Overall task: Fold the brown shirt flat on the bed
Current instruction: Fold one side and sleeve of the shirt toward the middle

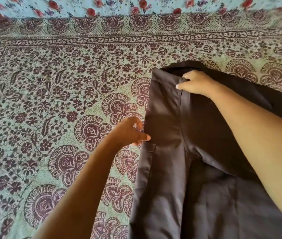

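Note:
The brown shirt (pixel 164 169) lies on the right half of the bed, running from the near edge of the view up to a collar end at the top. A panel along its left side is folded over the body. My left hand (pixel 130 131) pinches that left folded edge just above a small tab on the cloth, thumb on top. My right hand (pixel 195 82) grips a pinch of fabric near the collar, fingers curled into it. My right forearm crosses over the shirt and hides part of its right side.
The bed is covered by a green sheet with a dark maroon paisley print (pixel 59 100). A light blue cloth with red roses (pixel 136 6) lies along the far edge. The sheet to the left of the shirt carries nothing else.

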